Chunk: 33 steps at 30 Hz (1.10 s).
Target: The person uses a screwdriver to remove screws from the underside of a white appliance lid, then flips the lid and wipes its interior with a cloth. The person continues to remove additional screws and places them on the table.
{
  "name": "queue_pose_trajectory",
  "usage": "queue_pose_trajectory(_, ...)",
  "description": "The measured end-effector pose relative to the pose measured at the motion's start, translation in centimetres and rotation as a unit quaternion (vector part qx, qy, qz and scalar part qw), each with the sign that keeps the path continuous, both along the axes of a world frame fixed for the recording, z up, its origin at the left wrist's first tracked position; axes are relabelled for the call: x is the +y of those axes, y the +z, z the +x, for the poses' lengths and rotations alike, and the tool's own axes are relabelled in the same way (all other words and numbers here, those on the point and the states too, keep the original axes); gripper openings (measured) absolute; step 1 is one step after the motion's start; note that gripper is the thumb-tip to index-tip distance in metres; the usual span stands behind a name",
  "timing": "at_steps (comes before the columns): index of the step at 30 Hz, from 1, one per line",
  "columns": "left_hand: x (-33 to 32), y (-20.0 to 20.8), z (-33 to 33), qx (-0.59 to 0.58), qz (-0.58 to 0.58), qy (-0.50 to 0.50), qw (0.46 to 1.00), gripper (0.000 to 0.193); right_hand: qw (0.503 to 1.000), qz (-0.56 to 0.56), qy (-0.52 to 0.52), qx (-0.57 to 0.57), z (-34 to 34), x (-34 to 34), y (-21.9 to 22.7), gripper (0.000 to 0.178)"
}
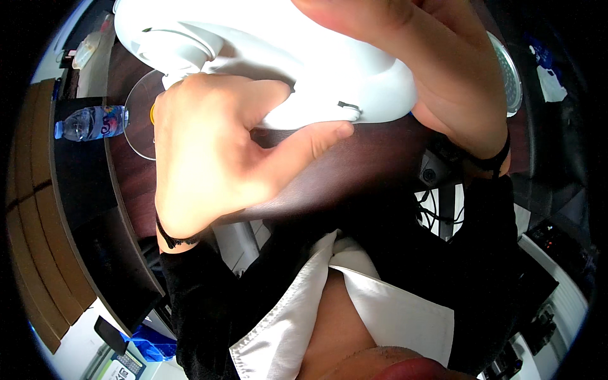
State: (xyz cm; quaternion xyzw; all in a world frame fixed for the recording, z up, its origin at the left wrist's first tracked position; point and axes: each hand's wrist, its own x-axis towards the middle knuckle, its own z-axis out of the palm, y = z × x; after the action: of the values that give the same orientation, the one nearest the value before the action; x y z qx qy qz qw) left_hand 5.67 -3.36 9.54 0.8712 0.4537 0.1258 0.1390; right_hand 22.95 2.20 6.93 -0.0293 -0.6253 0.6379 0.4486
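A glossy white appliance [354, 69], shaped like a stand mixer, fills the top of the view and is cut off by the upper edge. It has a rounded head at the left and a small lever at its near side. My left hand [215, 139] grips its near side. The thumb stretches right to just below the lever, and the other fingers curl out of sight against the body. Over the right part reaches my right hand [437, 69], thumb side against the white casing. Most of its fingers lie beyond the upper edge or behind the hand.
Left of my left hand, a clear round glass dish or lid [134, 136] lies on the dark wooden table [354, 164]. A water bottle [94, 123] lies on its side on a black surface farther left. At the right, a silver round perforated thing [508, 76] shows behind my wrist.
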Motion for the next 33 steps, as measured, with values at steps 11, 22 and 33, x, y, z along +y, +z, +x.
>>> queue_pose_trajectory(11, 0.7, -0.3, 0.2, -0.017, -0.009, -0.019, 1.0, 0.026, 0.998, -0.043, -0.026, -0.025, -0.1, -0.4, 0.3, 0.026)
queue_pose_trajectory(22, 0.9, -1.3, 0.9, -0.087, 0.195, -0.075, 0.974, 0.045, 0.988, -0.059, -0.044, -0.135, 3.2, -1.0, 2.2, 0.03)
queue_pose_trajectory(33, 2.2, -0.1, -3.5, -0.113, 0.372, -0.209, 0.897, 0.042, 0.758, 0.531, -0.294, -0.239, 6.7, -0.4, 0.8, 0.057)
